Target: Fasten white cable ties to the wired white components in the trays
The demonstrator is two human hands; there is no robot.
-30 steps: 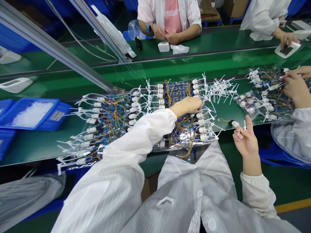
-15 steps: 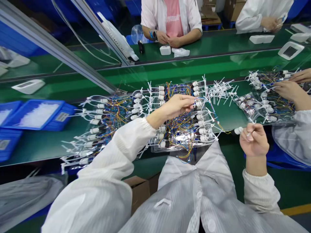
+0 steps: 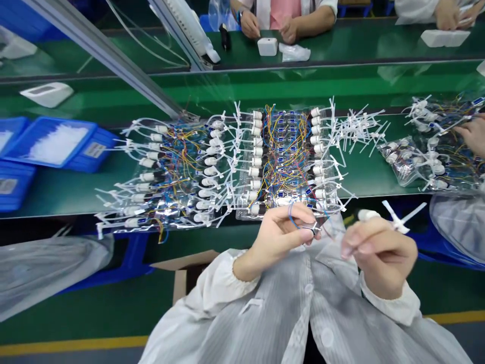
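Observation:
My left hand point(image 3: 282, 235) is in front of my chest, thumb and fingers pinching the small connector end of a wire harness. A thin blue wire point(image 3: 291, 212) loops over its fingers. My right hand point(image 3: 382, 253), slightly blurred, is closed on the same harness's other part. A white-capped cylindrical part point(image 3: 367, 215) and a white cable tie point(image 3: 402, 220) stick out above its fingers. Beyond both hands, rows of similar wired parts point(image 3: 286, 162) lie in clear plastic on the green bench. Another bundled batch point(image 3: 178, 177) lies to the left.
Loose cable ties point(image 3: 359, 129) are heaped right of the rows. Blue bins point(image 3: 91, 136) with white pieces stand at left. A metal post point(image 3: 125, 65) slants across the upper left. A co-worker's hand point(image 3: 473, 134) is over another batch at right. Across the bench are other people's hands.
My left hand has come off the rows, down toward my chest. My right hand has moved inward, closer to it, with the white-capped part. The view has tilted lower.

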